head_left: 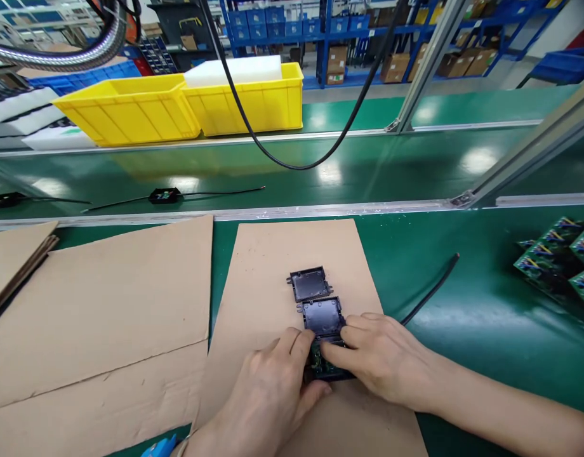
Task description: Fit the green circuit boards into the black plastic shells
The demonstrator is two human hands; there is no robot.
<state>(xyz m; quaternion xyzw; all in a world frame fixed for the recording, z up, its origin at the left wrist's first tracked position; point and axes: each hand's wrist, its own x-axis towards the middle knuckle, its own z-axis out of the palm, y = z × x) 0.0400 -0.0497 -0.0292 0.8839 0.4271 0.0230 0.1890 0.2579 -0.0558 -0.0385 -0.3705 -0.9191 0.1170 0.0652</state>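
A small black plastic case with a green circuit board in it lies on the cardboard sheet in front of me. My left hand grips the left side of this case between thumb and fingers. From the right, my right hand has its fingers curled over the case, one fingertip pressing at the board. Part of the board is hidden under my fingers. Two empty black half shells lie in a row just beyond it. A black cable sticks out from behind my right hand.
Cardboard sheets lie at left, and green circuit boards are stacked at right. Beyond the metal rail lies a black box with wires. Yellow bins stand farther back; a black cable loop hangs above.
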